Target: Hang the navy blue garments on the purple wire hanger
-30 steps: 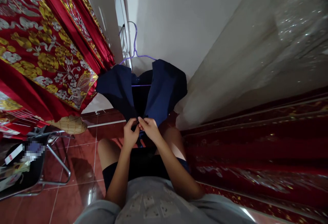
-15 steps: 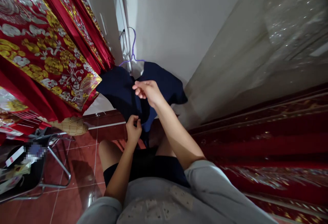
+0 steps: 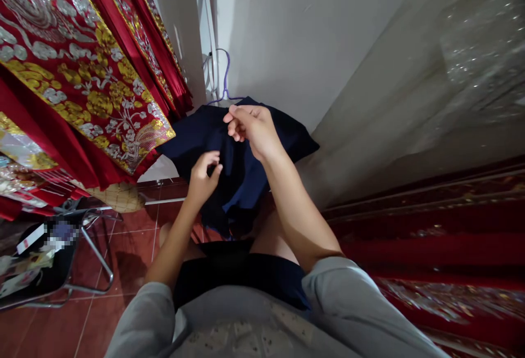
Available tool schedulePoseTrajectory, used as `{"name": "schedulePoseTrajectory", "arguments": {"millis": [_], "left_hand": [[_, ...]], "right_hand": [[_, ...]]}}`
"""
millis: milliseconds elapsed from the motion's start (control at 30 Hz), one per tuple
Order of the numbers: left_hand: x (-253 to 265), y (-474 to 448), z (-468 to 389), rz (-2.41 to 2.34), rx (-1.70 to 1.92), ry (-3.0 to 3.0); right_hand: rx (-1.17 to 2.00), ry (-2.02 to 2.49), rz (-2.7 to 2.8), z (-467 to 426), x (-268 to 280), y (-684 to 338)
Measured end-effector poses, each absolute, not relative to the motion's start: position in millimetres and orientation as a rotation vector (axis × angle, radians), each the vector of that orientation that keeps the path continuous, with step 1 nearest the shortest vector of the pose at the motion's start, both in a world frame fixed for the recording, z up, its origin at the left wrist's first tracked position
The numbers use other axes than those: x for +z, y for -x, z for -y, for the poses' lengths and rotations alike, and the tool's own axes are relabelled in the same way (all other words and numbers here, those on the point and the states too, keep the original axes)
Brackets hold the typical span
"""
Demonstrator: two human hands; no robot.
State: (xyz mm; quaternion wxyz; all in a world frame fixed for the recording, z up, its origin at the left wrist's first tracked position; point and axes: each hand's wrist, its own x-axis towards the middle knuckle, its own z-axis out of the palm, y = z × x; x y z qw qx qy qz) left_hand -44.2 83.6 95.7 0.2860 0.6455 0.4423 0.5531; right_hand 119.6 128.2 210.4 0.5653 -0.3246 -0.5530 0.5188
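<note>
A dark blue top (image 3: 254,169) hangs against the wall on a purple hanger (image 3: 225,82). My right hand (image 3: 256,131) is up near its neckline, thumb and forefinger pinched together and the other fingers curled. The pinch appears to be on the cloth edge, though the fingertips partly hide it. Lower and to the left, my left hand (image 3: 205,175) is in front of the top, with thumb and fingers apart and nothing between them. Folds of the top hang loosely below both hands, down towards my knees.
Red cloth with gold and silver embroidery (image 3: 98,74) hangs close on the left. A black folding chair (image 3: 61,259) holding small items stands on the red tiled floor (image 3: 131,259). Clear plastic sheeting (image 3: 471,63) and more red fabric (image 3: 451,238) line the right.
My right hand has risen to the neckline, where the gap has closed. My left hand has moved up and left, its fingers now apart. The top spreads wider, and the view has shifted slightly.
</note>
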Motion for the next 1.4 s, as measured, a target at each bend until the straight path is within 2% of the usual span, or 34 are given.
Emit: {"name": "schedulePoseTrajectory", "arguments": {"millis": [100, 233, 367, 567, 733, 900, 1067, 1233, 1300, 1400], "left_hand": [[156.6, 40.6, -99.2, -1.03, 1.715, -1.578], [202.1, 35.8, -115.4, -0.971, 1.653, -1.905], [208.3, 34.6, -115.9, -1.023, 1.417, -2.372], [203.4, 31.0, -107.5, -1.102, 1.355, -2.533], [199.0, 20.1, -113.8, -1.023, 1.756, -2.157], [204.9, 52.8, -125.1, -1.07, 2.178, -1.771], [166.2, 126.3, -152.4, -1.418, 2.243, -1.523], [97.3, 129.3, -159.5, -1.247, 2.029, -0.665], [82.7, 115.1, -152.8, -1.189, 2.019, -0.645], [84.7, 100.4, -142.1, -1.218, 2.091, -0.934]], "right_hand": [[1.227, 0.766, 1.405, -122.0, 208.4, -118.1], [1.18, 0.774, 1.495, -113.0, 201.8, -122.7], [1.104, 0.788, 1.49, -113.6, 196.9, -135.6], [1.064, 0.798, 1.489, -120.1, 183.9, -141.2], [0.992, 0.895, 1.583, -123.7, 146.7, -126.7], [1.085, 1.04, 1.647, -125.6, 101.7, -117.1], [1.276, 0.902, 1.504, -114.0, 93.2, -120.1], [1.346, 0.792, 1.42, -93.7, 86.1, -108.9], [1.37, 0.82, 1.32, -86.6, 76.3, -109.7], [1.359, 0.851, 1.14, -79.1, 61.8, -123.7]]}}
